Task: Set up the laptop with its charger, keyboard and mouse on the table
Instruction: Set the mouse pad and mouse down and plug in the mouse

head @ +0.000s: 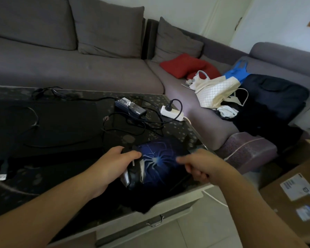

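Nearest to me, the person's two bare forearms reach over the dark patterned desk (pixel 179 133). The left hand (pixel 106 169) lies on the mouse (pixel 134 176), its fingers curled round it, so much of the mouse is hidden; I see only a black body with silver side parts. The mouse sits on the left edge of one mouse pad (pixel 161 165), dark blue with a pale spider drawing. The near corner of the pad hangs over the desk edge. The right hand (pixel 202 167) is over the right part of the pad; it is blurred, one finger points left and the other fingers are curled under. Whether its grip pinches the pad edge, I cannot tell.

Behind, one black closed laptop (pixel 48 126) lies flat on the left side of the desk, cut off by the picture border, with a thin cable lying over it. Beside it stands one charger brick (pixel 131 107) with tangled black cables, and its plug sits in one white power strip (pixel 172 112) at the desk's right edge. A keyboard I cannot make out.

Farther away is a grey corner sofa (pixel 79 68) with one red cushion (pixel 184 66), a white bag (pixel 217 92) and dark clothes (pixel 268 104).
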A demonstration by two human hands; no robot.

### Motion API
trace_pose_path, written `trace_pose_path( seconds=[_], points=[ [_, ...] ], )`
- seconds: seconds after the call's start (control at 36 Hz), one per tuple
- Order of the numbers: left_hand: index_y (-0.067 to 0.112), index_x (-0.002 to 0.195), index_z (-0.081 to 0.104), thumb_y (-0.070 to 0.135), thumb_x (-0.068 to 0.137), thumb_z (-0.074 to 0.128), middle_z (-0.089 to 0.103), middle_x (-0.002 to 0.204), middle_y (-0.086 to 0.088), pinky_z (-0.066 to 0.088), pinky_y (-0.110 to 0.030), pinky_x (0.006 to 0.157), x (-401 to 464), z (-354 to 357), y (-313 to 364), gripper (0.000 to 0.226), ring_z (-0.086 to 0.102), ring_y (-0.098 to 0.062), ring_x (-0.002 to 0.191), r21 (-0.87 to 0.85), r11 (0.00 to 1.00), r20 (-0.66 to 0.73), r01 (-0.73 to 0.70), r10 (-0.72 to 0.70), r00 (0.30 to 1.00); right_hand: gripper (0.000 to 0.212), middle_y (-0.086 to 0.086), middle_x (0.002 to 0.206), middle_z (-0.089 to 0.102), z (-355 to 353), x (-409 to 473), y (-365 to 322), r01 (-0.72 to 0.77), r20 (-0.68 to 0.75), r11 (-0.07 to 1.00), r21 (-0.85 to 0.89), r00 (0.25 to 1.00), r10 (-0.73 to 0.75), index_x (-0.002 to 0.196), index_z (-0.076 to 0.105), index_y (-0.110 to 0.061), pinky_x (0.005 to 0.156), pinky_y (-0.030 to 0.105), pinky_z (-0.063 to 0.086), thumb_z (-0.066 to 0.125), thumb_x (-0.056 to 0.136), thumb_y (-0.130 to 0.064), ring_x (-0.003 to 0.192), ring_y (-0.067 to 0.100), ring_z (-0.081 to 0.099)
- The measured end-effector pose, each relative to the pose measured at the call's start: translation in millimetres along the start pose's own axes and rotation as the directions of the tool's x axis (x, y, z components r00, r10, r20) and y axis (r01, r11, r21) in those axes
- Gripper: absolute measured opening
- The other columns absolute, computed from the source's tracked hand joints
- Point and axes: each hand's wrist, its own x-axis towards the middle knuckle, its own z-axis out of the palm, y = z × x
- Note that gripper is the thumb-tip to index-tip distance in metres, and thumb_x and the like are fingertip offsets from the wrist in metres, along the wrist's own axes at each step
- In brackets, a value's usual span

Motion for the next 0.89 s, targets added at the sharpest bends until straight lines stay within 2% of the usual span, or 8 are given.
trace_pose_path(
  seconds=[0.08, 0.19, 0.28, 0.36, 0.5, 0.64, 0.78, 0.89],
  points=[
    [0.016, 0.109, 0.076, 0.028, 0.097, 0.071, 0.083, 0.094, -0.005, 0.057, -0.03, 0.073, 0, 3, 3, 0.018, 0.081, -0.023, 0.086, -0.004, 1.0, 0.002, 0.01, -0.01, 1.0, 0.038, 0.006, 0.05, 0.052, -2, 18, -5, 0.115, -0.145, 0.937, 0.33, 0.987, -0.07, 0.066, 0.063, -0.009, 0.039, 0.017, 0.027, 0.067, 0.1, -0.027, 0.033, 0.014, 0.039],
    [0.016, 0.098, 0.079, 0.032, 0.093, 0.074, 0.082, 0.087, -0.003, 0.061, -0.036, 0.084, 1, 3, 10, 0.018, 0.079, -0.025, 0.086, 0.099, 0.995, -0.044, 0.026, -0.022, 0.999, 0.055, 0.018, 0.104, 0.071, 2, 52, 10, 0.02, -0.472, 0.975, -0.222, 0.873, -0.125, 0.103, 0.071, -0.005, 0.081, 0.039, 0.054, 0.071, 0.08, -0.055, 0.096, 0.036, 0.068],
    [0.018, 0.102, 0.075, 0.046, 0.077, 0.079, 0.08, 0.097, -0.005, 0.061, -0.042, 0.093, 0, -1, 19, 0.038, 0.076, -0.026, 0.091, 0.208, 0.975, -0.09, 0.074, -0.056, 0.994, 0.099, 0.024, 0.15, 0.05, 10, 64, 18, -0.115, -0.448, 0.939, -0.325, 0.893, -0.046, 0.147, 0.049, -0.002, 0.115, 0.048, 0.04, 0.076, 0.078, -0.069, 0.14, 0.044, 0.046],
    [0.018, 0.108, 0.074, 0.056, 0.06, 0.079, 0.08, 0.101, -0.006, 0.061, -0.042, 0.089, 0, -6, 25, 0.062, 0.077, -0.027, 0.093, 0.211, 0.972, -0.062, 0.108, -0.097, 0.993, 0.089, 0.022, 0.134, 0.065, 8, 72, 10, -0.042, -0.398, 0.968, -0.249, 0.915, -0.063, 0.136, 0.055, 0.003, 0.103, 0.043, 0.053, 0.087, 0.076, -0.054, 0.123, 0.041, 0.062],
    [0.019, 0.094, 0.078, 0.044, 0.087, 0.075, 0.081, 0.091, -0.004, 0.051, -0.045, 0.095, 6, -4, 24, 0.027, 0.074, -0.03, 0.096, 0.088, 0.994, -0.075, 0.067, -0.061, 0.995, 0.035, 0.018, 0.11, 0.072, 1, 79, 9, 0.07, -0.332, 0.997, -0.023, 0.94, -0.074, 0.113, 0.069, 0.005, 0.095, 0.045, 0.057, 0.083, 0.088, -0.016, 0.102, 0.037, 0.068],
    [0.012, 0.101, 0.079, 0.038, 0.092, 0.073, 0.082, 0.095, -0.012, 0.057, -0.044, 0.085, 7, 0, 21, 0.028, 0.078, -0.032, 0.087, -0.039, 0.999, -0.113, -0.019, 0.014, 0.993, 0.012, 0.012, 0.102, 0.081, -6, 87, 15, 0.287, -0.401, 0.887, 0.361, 0.907, -0.13, 0.105, 0.079, -0.009, 0.098, 0.058, 0.06, 0.073, 0.095, -0.012, 0.098, 0.036, 0.076],
    [0.013, 0.105, 0.078, 0.034, 0.096, 0.07, 0.082, 0.097, -0.011, 0.061, -0.044, 0.085, 7, 5, 18, 0.024, 0.08, -0.031, 0.088, -0.072, 0.997, -0.104, -0.035, 0.027, 0.994, 0.057, 0.02, 0.14, 0.06, -5, 87, 19, 0.068, -0.547, 0.944, -0.321, 0.801, -0.244, 0.137, 0.058, -0.012, 0.112, 0.048, 0.041, 0.076, 0.092, -0.042, 0.132, 0.043, 0.053],
    [0.013, 0.111, 0.076, 0.035, 0.097, 0.069, 0.082, 0.099, -0.011, 0.062, -0.048, 0.088, 8, 9, 14, 0.027, 0.08, -0.032, 0.091, -0.062, 0.997, -0.075, -0.035, 0.03, 0.997, 0.074, 0.021, 0.161, 0.031, 10, 75, 13, 0.096, -0.555, 0.846, -0.524, 0.715, -0.425, 0.158, 0.034, -0.016, 0.121, 0.054, 0.028, 0.067, 0.099, -0.045, 0.148, 0.044, 0.03]
  ],
)
